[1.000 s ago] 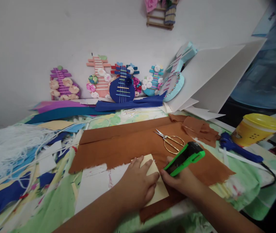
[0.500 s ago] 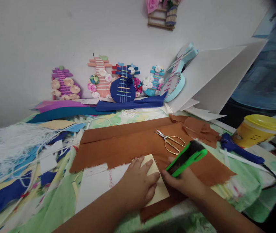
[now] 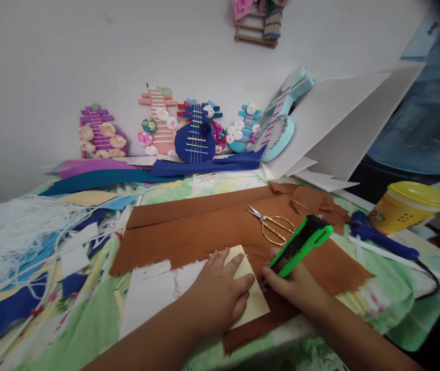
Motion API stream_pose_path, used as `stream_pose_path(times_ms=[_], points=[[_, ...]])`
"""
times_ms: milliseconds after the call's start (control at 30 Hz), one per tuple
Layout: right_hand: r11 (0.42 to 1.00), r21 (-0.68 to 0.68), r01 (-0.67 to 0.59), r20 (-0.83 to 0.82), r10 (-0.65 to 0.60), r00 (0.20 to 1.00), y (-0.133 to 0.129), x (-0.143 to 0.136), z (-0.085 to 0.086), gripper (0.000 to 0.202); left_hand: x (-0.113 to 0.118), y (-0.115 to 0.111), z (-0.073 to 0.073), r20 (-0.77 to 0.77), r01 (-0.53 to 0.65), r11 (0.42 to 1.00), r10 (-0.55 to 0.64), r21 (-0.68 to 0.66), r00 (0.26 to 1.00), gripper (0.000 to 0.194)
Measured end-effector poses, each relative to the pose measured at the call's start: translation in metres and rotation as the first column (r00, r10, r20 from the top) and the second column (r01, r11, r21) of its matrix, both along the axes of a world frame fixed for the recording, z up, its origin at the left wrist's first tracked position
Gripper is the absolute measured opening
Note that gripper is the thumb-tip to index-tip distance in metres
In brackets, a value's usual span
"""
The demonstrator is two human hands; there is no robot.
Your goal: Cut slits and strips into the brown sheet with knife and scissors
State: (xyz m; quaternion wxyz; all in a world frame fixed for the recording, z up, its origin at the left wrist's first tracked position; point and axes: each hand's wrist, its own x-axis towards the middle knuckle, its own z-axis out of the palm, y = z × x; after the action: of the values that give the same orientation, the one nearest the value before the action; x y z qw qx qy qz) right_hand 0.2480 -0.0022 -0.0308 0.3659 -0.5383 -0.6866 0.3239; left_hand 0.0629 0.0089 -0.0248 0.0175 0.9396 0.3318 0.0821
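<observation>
Shows a cloth-covered table [image 3: 77, 337], draped in a pale green and white tablecloth [image 3: 395, 283], rumpled toward the near right. Carries a wide spread of brown fabric [image 3: 197, 226] across the middle, frayed along the near side, next to a sheet of white board [image 3: 146, 301] at the near left. Bears a loose litter of dark blue fabric scraps [image 3: 7, 314] and tangled white cord [image 3: 19, 234] on the left. Holds a long teal strip [image 3: 107, 181] along the back. Supports a blue glue gun [image 3: 390, 244] on the right, just beside a yellow lidded tub [image 3: 401, 210].
</observation>
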Motion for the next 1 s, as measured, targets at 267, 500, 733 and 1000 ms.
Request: stream_pose_path(times_ms=[267,500,733,1000], points=[[0.995,-0.038,-0.087,0.090,0.090,0.992,-0.0023,-0.0033,-0.0033,0.019,-0.0012,0.0014,-0.0049,0.029,-0.002,1.000,0.001,0.023,1.000,0.028],[1.000,-0.007,-0.009,-0.035,0.008,0.999,-0.0007,0.0003,-0.0034,0.022,-0.0009,0.0005,-0.0017,0.013,0.001,1.000,-0.001,0.025,1.000,0.026],[0.999,0.005,-0.043,0.014,0.043,0.999,-0.0038,-0.0014,-0.0009,0.018,-0.0008,0.0012,-0.0027,0.015,0.004,0.999,-0.005,0.037,1.000,0.029],[0.999,-0.036,-0.041,-0.032,0.040,0.999,-0.0016,-0.0007,-0.0009,0.021,-0.0006,0.0005,-0.0019,0.018,0.006,1.000,-0.007,0.020,1.000,0.029]])
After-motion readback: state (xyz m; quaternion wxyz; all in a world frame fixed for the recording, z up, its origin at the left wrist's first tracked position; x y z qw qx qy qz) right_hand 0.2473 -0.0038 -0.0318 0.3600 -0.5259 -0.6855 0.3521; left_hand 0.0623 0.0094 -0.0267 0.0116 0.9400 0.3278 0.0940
